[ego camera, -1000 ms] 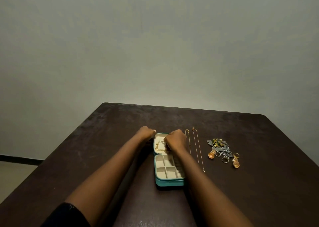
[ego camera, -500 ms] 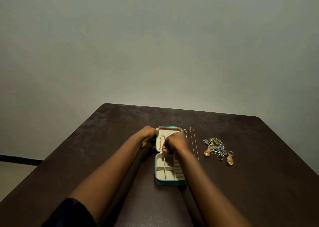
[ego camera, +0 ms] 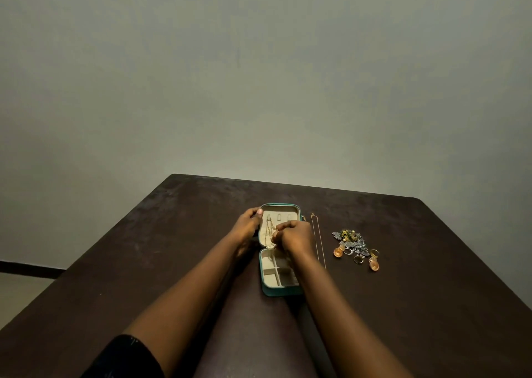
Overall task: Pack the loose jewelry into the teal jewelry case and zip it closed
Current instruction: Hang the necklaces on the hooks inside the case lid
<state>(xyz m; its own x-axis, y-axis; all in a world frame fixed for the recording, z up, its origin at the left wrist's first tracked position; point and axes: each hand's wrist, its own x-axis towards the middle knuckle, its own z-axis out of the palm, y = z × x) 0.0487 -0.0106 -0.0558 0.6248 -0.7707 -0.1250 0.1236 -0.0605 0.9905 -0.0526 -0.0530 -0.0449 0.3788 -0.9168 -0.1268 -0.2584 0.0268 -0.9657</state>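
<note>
Gripping raised lid (ego camera: 283, 211) of teal case (ego camera: 280, 291), left hand (ego camera: 247, 225); right hand (ego camera: 295, 237) pinching gold chain (ego camera: 269, 229) inside lid.

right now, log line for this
left hand holds teal jewelry case lid | right hand pinches gold chain | loose jewelry unpacked

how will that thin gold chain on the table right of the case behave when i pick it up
The thin gold chain would probably go limp and dangle: it lies as fine, slack strands on the table. It likely weighs very little for its length, being so thin. Pinched mid-length, its two strands may tangle, so lifting by one end seems safer.
</note>
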